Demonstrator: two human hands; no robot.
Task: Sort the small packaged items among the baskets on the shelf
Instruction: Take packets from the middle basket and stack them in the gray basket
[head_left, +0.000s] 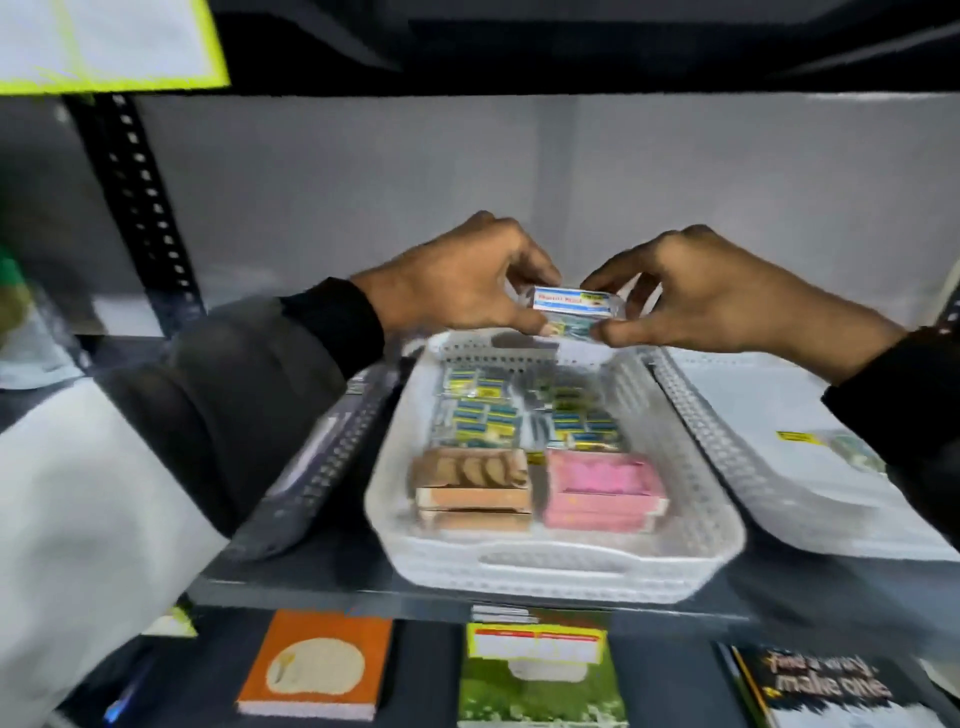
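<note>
A small white and blue packet (571, 307) hangs above the far end of the middle white basket (561, 569). My left hand (467, 278) pinches its left end and my right hand (727, 296) pinches its right end. Inside that basket lie several blue and yellow packets (524, 415) at the back, a brown box of biscuits (472, 488) at the front left and a pink box (602, 488) at the front right. A second white basket (737, 457) stands to the right, holding a clear bag with a yellow label (821, 447).
A dark basket (322, 467) sits left of the middle one, partly under my left sleeve. The shelf's front edge (363, 597) runs below the baskets. On the lower shelf lie an orange notebook (317, 665), a green book (540, 675) and a black book (831, 686). A perforated black post (140, 197) stands at left.
</note>
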